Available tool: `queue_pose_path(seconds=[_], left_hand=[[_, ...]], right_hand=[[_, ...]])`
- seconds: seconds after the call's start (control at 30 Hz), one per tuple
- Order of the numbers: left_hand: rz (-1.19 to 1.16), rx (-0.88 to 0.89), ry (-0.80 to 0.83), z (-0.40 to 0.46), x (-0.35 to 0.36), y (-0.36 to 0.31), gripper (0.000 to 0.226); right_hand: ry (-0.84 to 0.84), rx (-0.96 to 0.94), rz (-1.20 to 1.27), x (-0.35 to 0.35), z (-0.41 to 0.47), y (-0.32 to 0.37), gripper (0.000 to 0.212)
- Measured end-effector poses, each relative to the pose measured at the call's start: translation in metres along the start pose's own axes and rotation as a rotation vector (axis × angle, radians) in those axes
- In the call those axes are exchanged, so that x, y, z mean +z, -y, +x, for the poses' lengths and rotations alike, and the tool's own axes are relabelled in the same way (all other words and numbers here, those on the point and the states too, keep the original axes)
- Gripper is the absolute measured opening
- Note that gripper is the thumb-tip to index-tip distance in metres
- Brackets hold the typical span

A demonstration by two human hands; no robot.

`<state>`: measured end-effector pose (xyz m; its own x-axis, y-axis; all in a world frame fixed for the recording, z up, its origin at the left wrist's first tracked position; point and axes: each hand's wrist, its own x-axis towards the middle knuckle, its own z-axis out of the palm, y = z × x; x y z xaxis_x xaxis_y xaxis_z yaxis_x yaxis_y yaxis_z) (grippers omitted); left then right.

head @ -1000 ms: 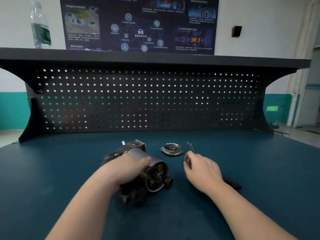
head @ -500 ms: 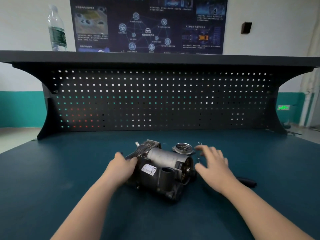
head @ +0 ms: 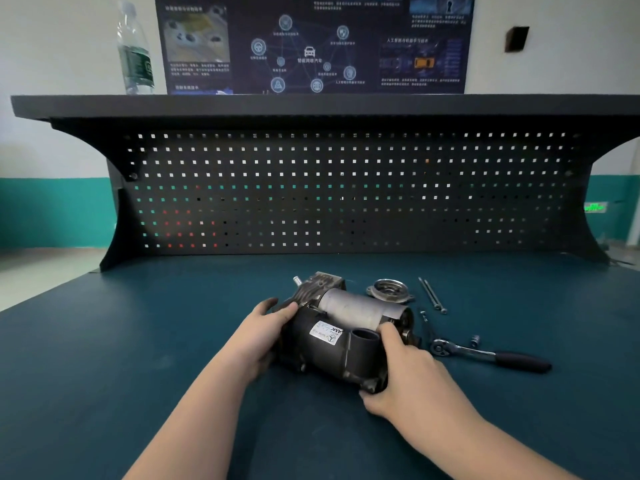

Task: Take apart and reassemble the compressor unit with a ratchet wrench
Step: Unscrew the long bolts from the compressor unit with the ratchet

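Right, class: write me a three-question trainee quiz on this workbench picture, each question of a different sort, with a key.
1. True or false: the ratchet wrench is held in the right hand.
2. Where does the round metal end cover lie? A) on the shelf B) on the bench behind the compressor unit C) in the left hand
3. Fill in: the two long bolts lie to the ___ of the end cover.

Key: 1 false, both hands grip the compressor unit and the wrench lies on the bench mat. 2 B. 3 right.
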<state>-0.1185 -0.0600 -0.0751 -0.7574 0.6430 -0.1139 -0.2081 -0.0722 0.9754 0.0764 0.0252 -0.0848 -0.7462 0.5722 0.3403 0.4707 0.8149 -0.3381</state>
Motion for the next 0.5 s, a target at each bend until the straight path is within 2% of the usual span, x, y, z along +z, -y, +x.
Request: queue_pose_path(seconds=[0.13,0.2,0.33,0.43,0.5], left_hand=[[0.01,-0.061,-0.039,-0.005,0.001,-0.01,0.014],[0.074,-0.05,-0.091,-0.005,0.001,-0.016,0.016],[0.368,0.067,-0.239,-0.01,-0.007,-0.028,0.035],[0.446,0.197,-0.374,-0.021,-0.013,-0.039,0.048],[0.481,0.354,-0.48,-0.032,-0.014,-0.047,0.047]], right_hand=[[-0.008,-0.011,-0.021,-0.009,0.002,-0.004,0.051],[-0.029,-0.023,0.003,-0.016,0.003,-0.008,0.056],[-0.065,-0.099,0.125,-0.026,0.001,-0.006,0.066],[-0.058,-0.115,0.397,-0.029,-0.003,0.004,0.062],[-0.097,-0.092,0.632,-0.031,0.0,0.009,0.049]])
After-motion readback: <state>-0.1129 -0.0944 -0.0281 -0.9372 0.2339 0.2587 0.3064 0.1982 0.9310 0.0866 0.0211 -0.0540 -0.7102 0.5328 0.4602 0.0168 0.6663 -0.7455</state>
